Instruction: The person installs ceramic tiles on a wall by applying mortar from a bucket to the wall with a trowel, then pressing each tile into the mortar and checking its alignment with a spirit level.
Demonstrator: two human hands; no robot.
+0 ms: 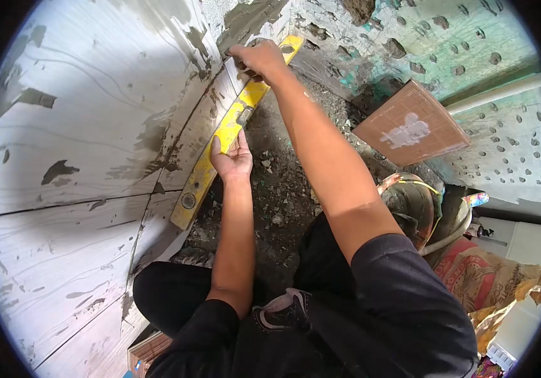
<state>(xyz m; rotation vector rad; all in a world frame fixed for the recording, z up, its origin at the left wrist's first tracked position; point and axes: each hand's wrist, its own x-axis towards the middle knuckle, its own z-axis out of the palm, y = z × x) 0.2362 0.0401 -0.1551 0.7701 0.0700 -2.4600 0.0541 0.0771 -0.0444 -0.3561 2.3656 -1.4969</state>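
Observation:
A long yellow spirit level (225, 131), smeared with grey mortar, lies slanted along the foot of the white tiled wall (81, 151). My left hand (232, 159) grips its lower edge near the middle, thumb on the yellow face and fingers curled behind. Farther up, my right hand (259, 60) reaches over the level's upper part to the wall; its fingers are bent, and shadow hides what they touch or hold.
Rubble covers the floor (277, 170) below the level. A brown tile (412, 123) leans at the right by the pitted green wall (497, 57). Nearer are a mortar-stained bucket (409, 205) and a torn paper sack (478, 274). A boxed stack (147, 349) sits bottom left.

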